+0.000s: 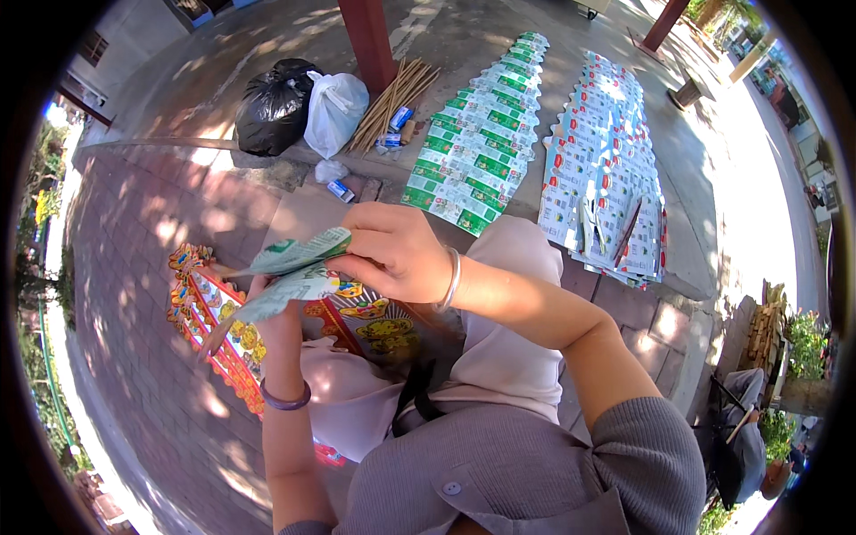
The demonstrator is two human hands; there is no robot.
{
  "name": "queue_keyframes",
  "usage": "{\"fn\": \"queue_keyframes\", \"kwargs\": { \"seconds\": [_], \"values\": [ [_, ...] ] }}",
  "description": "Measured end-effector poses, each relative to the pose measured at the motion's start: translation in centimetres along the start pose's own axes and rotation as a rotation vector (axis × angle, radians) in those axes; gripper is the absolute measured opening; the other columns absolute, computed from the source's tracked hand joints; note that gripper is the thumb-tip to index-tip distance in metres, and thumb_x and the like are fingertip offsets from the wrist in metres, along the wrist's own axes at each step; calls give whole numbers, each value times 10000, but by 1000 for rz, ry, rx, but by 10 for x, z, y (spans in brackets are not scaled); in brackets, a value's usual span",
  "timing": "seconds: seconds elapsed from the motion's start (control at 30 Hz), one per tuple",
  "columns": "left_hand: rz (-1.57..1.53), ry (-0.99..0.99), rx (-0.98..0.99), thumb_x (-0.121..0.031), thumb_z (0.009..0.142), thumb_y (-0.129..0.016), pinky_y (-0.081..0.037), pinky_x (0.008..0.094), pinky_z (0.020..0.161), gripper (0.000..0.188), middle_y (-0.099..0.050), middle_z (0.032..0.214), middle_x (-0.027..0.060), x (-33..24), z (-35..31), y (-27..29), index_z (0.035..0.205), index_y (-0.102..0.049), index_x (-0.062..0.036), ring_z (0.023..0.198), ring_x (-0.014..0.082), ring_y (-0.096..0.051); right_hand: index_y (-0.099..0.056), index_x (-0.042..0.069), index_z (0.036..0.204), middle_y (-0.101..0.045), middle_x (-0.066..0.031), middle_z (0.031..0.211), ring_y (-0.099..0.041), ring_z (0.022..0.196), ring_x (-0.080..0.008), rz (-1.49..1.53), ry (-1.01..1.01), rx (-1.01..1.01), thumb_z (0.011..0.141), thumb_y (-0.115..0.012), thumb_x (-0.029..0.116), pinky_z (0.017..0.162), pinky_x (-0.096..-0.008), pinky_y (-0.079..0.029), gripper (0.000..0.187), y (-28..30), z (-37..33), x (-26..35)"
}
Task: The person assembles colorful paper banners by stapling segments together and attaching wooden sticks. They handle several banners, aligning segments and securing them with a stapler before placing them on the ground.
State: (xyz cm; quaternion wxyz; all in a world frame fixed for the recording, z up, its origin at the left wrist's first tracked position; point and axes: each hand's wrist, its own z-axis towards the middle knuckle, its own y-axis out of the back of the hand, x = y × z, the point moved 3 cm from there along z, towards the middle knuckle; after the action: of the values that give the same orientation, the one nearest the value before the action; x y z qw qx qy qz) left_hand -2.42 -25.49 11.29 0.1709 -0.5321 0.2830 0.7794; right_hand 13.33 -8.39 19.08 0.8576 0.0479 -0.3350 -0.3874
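My right hand [392,254] pinches the right end of a folded green-and-white printed sheet [299,285] between thumb and fingers. The sheet's two layers stand apart toward the left. Underneath, my left hand [278,323] grips the same sheet, which covers most of its fingers. Below the hands, a red-and-gold decorated panel [379,330] lies by my knees. A similar bright panel with a scalloped edge [214,325] is on the paving to the left.
Ahead lie overlapping rows of green-and-white printed sheets [486,134] and blue-and-white ones [593,169], with scissors [590,223] on top. A black bag [276,107], a white bag [334,111] and thin sticks [392,102] sit by a red post [367,45]. Small blue-and-white boxes [340,190] lie nearer.
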Motion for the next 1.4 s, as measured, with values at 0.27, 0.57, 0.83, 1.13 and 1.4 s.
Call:
{"fn": "queue_keyframes", "kwargs": {
  "seconds": [0.27,0.57,0.83,1.13,1.4],
  "values": [
    [-318,-61,-25,54,819,-601,-471,294,875,591,-523,1184,132,-74,15,-6,1329,-309,-7,1031,186,-561,-601,-44,999,-613,-56,881,-566,795,-102,348,-352,-49,851,-627,62,681,-264,-463,184,4,2,-30],
    [-327,-197,75,3,843,-635,-480,253,785,330,-626,1032,70,-121,42,-31,1156,-533,18,882,116,-595,-556,-5,1143,-640,-46,1049,-587,940,-95,846,-508,-182,869,-620,55,831,-266,-490,288,31,47,-14],
    [-390,-180,99,-48,824,-683,-472,231,745,219,-666,932,33,-159,67,-26,1030,-638,9,818,81,-595,-540,-13,1144,-643,-54,1018,-604,897,-95,686,-386,-251,846,-656,90,800,-261,-497,336,49,84,2],
    [-420,-161,116,3,787,-690,-496,263,806,286,-672,998,68,-163,69,-24,1066,-627,-5,885,123,-634,-485,-8,1194,-598,-83,1071,-586,957,-107,660,-315,-319,826,-624,25,811,-252,-495,395,50,100,15],
    [-432,-210,89,3,795,-692,-486,252,793,262,-676,969,55,-162,64,-21,1050,-632,-6,874,108,-619,-544,1,1089,-624,-51,987,-594,890,-87,593,-170,-384,867,-615,57,764,-227,-498,240,45,99,15]
  ]
}}
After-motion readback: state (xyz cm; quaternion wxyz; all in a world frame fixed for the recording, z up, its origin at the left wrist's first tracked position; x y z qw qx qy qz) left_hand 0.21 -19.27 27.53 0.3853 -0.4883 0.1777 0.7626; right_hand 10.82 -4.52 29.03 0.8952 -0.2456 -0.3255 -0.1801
